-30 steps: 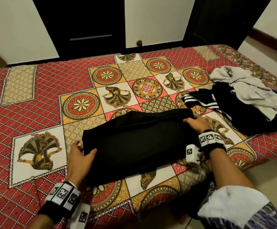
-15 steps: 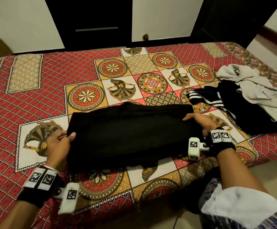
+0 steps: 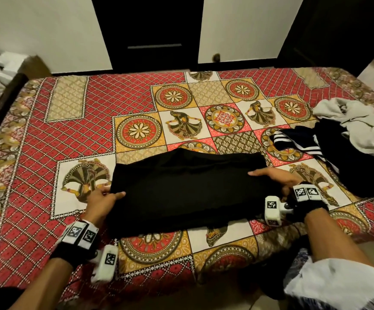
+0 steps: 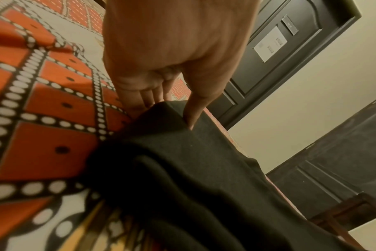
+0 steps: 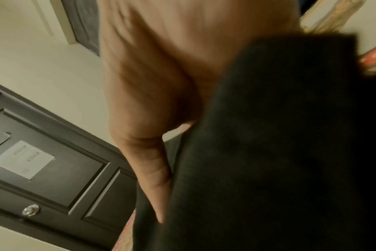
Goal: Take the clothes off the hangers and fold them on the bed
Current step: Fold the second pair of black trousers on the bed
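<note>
Shifted left — garment point(image 3: 188, 189) between hands point(image 3: 102, 199)

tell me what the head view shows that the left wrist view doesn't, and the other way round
Only the head view: the right hand holding the right end of the black garment, the pile of unfolded clothes at the right of the bed, and the garment's whole outline.

Only the left wrist view: the fingers tucked under the garment's edge with the thumb on top, plus a white sheet stuck to the dark door.

Both: the left hand pinching the garment's left end, the patterned bedspread, and dark doors against pale walls.
</note>
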A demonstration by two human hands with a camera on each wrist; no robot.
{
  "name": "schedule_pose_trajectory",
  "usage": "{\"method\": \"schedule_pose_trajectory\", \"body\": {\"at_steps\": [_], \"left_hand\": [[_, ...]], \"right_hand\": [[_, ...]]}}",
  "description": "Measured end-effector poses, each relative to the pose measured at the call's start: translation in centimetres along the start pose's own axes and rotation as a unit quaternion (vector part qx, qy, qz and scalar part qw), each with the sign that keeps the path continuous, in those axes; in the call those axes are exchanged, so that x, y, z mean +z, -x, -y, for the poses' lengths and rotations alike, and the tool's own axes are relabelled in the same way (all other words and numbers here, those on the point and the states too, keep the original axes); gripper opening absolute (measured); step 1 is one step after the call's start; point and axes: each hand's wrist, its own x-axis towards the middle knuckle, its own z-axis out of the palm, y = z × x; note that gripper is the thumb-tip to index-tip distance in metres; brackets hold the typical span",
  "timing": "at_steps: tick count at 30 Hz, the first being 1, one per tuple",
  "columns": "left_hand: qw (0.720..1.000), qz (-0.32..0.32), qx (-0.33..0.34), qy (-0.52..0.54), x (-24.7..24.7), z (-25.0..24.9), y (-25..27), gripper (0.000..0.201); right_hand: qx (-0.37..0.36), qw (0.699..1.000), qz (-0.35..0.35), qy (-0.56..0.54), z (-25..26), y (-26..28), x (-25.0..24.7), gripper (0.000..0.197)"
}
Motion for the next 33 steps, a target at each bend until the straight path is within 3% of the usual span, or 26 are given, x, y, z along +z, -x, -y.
{"method": "schedule_pose_trajectory", "body": {"at_steps": [4, 10, 13, 15, 18, 23, 27, 31, 33], "left_hand": [[0.998, 0.034, -0.036, 0.041, -0.1, -1.1, 1.4, 0.022], [0.993, 0.058, -0.008, 0.103, -0.9, -3.4, 3.2, 0.017], [0.991, 0.070, 0.012, 0.118, -2.0, -4.6, 3.7, 0.020], [0.989, 0.070, 0.025, 0.125, -2.7, -5.9, 4.6, 0.024], [0.987, 0.091, 0.037, 0.128, -4.0, -7.5, 6.3, 0.026], [0.981, 0.133, 0.077, 0.121, -5.3, -11.6, 11.1, 0.020], [0.972, 0.168, 0.101, 0.130, -4.6, -14.8, 14.9, 0.068], [0.958, 0.229, 0.159, 0.074, -1.2, -17.2, 21.4, 0.032], [0.947, 0.256, 0.185, 0.061, 1.1, -18.1, 24.4, 0.031]], "right_hand": [[0.004, 0.998, 0.014, -0.056, 0.2, 1.6, 0.4, 0.048], [-0.019, 0.990, -0.015, -0.142, 0.0, 4.1, 2.0, 0.051], [-0.049, 0.979, 0.001, -0.197, 0.2, 6.5, 2.7, 0.036], [-0.076, 0.972, -0.002, -0.224, 0.4, 8.9, 2.5, 0.024], [-0.117, 0.965, -0.018, -0.232, 0.7, 13.2, 2.1, 0.034], [-0.172, 0.949, -0.028, -0.261, 0.6, 22.8, 0.4, 0.017], [-0.211, 0.935, -0.069, -0.278, -1.9, 30.7, -2.2, 0.018], [-0.230, 0.912, -0.127, -0.316, -6.8, 37.6, -5.3, 0.029], [-0.226, 0.899, -0.155, -0.340, -9.8, 41.0, -6.8, 0.025]]}}
